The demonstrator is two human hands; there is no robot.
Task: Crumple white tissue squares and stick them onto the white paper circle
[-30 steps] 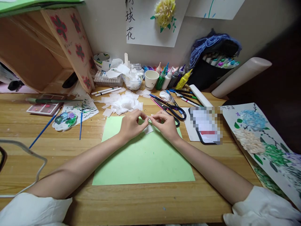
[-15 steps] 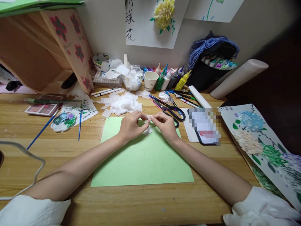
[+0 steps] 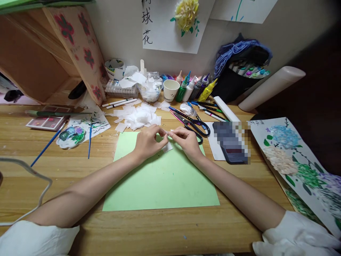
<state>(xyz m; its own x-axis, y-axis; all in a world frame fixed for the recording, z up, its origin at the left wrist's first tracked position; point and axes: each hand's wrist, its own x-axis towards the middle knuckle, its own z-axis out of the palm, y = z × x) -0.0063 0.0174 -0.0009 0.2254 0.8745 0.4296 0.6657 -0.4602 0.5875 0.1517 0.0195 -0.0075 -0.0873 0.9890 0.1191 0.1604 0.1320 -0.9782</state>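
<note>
My left hand (image 3: pixel 148 143) and my right hand (image 3: pixel 188 143) meet fingertip to fingertip over the far edge of a light green sheet (image 3: pixel 162 188). Both are closed in a pinch on a small piece of white tissue paper (image 3: pixel 167 133), mostly hidden by the fingers. Just below the fingertips, another white paper piece (image 3: pixel 167 147) lies on the green sheet, partly covered by my left hand. Beyond my left hand is a loose pile of white tissue squares (image 3: pixel 141 116). Black-handled scissors (image 3: pixel 198 124) lie right beside my right hand.
Behind the pile stand a bowl of paper scraps (image 3: pixel 149 94), a paper cup (image 3: pixel 171 90) and several paint bottles (image 3: pixel 188 91). At right are a phone (image 3: pixel 231 144) and a flower picture (image 3: pixel 295 160). Brushes (image 3: pixel 90 140) and a paint palette (image 3: pixel 71 136) lie at left.
The hands keep nearly the same place, fingertips shifting slightly, with less of the tissue showing between them. The phone's screen has gone from bright to dark.
</note>
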